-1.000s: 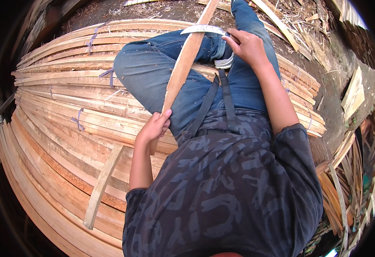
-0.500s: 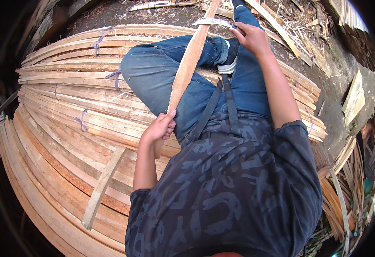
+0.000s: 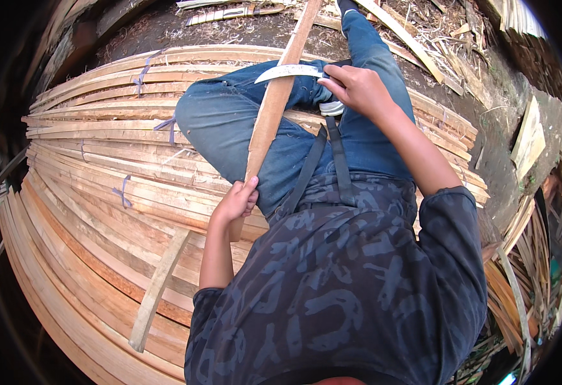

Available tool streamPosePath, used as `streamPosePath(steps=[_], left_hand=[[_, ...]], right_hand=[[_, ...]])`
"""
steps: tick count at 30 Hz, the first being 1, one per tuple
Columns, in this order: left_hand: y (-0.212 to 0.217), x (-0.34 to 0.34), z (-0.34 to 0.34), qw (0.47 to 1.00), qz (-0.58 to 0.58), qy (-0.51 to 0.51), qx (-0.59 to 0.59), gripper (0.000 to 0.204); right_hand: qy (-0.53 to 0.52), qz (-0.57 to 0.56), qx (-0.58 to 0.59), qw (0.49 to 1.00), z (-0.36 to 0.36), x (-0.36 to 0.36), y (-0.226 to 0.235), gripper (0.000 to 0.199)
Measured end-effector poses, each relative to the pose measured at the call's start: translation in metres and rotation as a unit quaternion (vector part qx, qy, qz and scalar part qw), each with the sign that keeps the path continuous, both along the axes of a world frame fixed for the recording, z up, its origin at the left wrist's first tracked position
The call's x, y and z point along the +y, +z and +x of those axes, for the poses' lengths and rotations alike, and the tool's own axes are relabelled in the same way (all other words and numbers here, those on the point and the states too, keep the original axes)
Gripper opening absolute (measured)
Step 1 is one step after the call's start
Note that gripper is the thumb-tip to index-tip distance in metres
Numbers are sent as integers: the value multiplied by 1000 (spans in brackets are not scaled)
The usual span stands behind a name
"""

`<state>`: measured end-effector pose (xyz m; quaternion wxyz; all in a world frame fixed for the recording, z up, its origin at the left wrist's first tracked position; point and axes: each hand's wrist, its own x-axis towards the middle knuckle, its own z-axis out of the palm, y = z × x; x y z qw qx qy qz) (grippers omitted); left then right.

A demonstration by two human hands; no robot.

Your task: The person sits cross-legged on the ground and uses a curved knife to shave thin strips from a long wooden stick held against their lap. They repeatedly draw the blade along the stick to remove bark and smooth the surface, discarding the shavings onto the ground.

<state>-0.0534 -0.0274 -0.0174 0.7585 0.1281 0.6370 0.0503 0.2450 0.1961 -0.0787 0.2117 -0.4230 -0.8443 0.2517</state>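
Note:
A long wooden slat (image 3: 272, 115) slants across my lap, from near my belly out past my crossed leg. Its near end is gripped by my left hand (image 3: 237, 200), fingers wrapped round it and thumb on top. My right hand (image 3: 361, 90) is closed round the handle of a knife with a pale curved blade (image 3: 287, 72). Most of the handle is hidden by my fingers. The blade lies crosswise over the slat, its tip reaching past the left edge. Whether it touches or cuts the wood I cannot tell.
Bundles of wooden slats (image 3: 101, 131), tied with purple strips (image 3: 123, 191), spread under and left of me. A short loose slat (image 3: 159, 289) lies across them. Shavings and offcuts (image 3: 473, 61) litter the ground ahead. A sheathed-looking tool (image 3: 229, 14) lies at the far edge.
My right hand has drawn the knife nearer along the slat and a little left. My left hand, still on the slat's near end, has shifted slightly nearer and left.

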Motion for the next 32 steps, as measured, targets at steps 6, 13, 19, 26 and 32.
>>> streamPosePath(steps=[6,13,19,26,32], left_hand=[[6,4,6,1000,13,18,12,58],[-5,-14,13,989,121,-8,87,55],[1,4,-2,999,-6,3,-33,56],[-1,1,-2,1000,2,-9,-2,56],[14,12,6,1000,-20,1,24,57]], right_hand=[[39,132,-92,986,12,53,-29,28],[-363,-64,-192,910,152,113,-74,46],[-353,-59,-13,934,112,37,-31,33],[-114,-41,37,992,-7,3,1,24],[-24,-1,-139,990,6,56,-20,31]])
